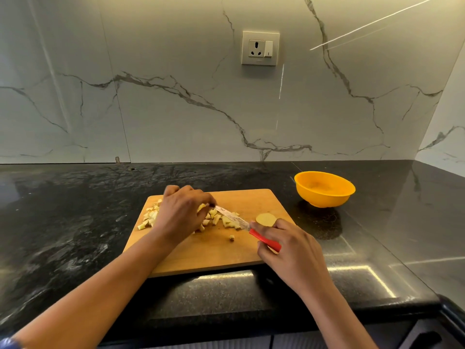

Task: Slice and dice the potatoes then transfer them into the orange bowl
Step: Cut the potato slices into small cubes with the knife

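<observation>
Bare counter (289, 182) between cutting board (251, 197) and orange bowl (324, 188); potato slice (265, 219) by board's right edge.

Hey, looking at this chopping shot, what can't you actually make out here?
1. Head view: what lies under the left hand, an uncut piece or only diced potatoes; the hand covers it.
2. Head view: the rear of the knife handle, wrapped by the right hand.
3. Head view: the near edge of the potato slice, behind the right hand.
4. Head view: the orange bowl near inner wall, behind its own rim.
</observation>
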The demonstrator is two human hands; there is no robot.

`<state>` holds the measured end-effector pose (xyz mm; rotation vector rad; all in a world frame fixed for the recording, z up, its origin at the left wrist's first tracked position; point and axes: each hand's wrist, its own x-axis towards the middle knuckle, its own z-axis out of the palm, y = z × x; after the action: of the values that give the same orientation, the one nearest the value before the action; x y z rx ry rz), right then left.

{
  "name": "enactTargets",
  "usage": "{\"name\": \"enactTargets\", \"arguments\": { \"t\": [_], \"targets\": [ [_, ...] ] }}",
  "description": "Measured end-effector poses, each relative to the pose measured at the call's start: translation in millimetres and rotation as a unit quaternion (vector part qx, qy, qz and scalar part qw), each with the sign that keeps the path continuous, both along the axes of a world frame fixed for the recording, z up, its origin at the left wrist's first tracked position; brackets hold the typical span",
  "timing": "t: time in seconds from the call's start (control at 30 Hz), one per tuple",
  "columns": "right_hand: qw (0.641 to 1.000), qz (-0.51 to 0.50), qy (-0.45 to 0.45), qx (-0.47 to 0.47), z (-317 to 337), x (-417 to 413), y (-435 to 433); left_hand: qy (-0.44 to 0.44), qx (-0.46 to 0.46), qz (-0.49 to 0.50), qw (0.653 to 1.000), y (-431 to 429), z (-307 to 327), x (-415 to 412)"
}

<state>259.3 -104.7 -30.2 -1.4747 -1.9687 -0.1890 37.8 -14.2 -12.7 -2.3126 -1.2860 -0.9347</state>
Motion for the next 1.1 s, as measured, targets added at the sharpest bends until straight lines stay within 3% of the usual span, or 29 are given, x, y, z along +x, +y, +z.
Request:
{"name": "enactTargets", "arguments": {
  "t": [0.1, 0.23, 0.3, 0.43, 0.5, 0.57, 0.73, 0.93, 1.0, 1.1],
  "targets": [
    [0.998, -0.042, 0.037, -0.037, 2, 2, 1, -0.058, -0.05, -0.005, 0.997, 2, 1, -12],
    [0.991, -0.095, 0.076, -0.061, 2, 3, 2, -0.013, -0.168, -0.021, 0.985, -1, 2, -13],
    [0.988, -0.103, 0.093, -0.068, 1, 5, 3, 0.001, -0.17, -0.009, 0.985, 0, 3, -7],
    [0.985, -0.107, 0.105, -0.081, 4, 5, 2, 0.112, -0.151, 0.033, 0.982, 5, 6, 8],
    [0.985, -0.107, 0.108, -0.081, 4, 4, 3, 0.115, -0.155, 0.029, 0.981, 6, 7, 12],
    [0.985, -0.108, 0.11, -0.08, 5, 3, 4, 0.095, -0.136, 0.021, 0.986, 5, 9, 11],
    [0.986, -0.101, 0.095, -0.09, 8, -4, 7, -0.065, -0.095, -0.003, 0.993, 6, 15, -12],
    [0.984, -0.098, 0.116, -0.094, 5, -2, 8, -0.073, -0.114, 0.026, 0.99, 10, 14, -22],
    [0.982, -0.1, 0.128, -0.092, 5, 0, 7, -0.036, -0.148, -0.024, 0.988, 6, 18, -11],
    [0.979, -0.107, 0.149, -0.094, 5, 2, 7, 0.126, -0.246, -0.113, 0.954, 2, 18, 19]
  ]
}}
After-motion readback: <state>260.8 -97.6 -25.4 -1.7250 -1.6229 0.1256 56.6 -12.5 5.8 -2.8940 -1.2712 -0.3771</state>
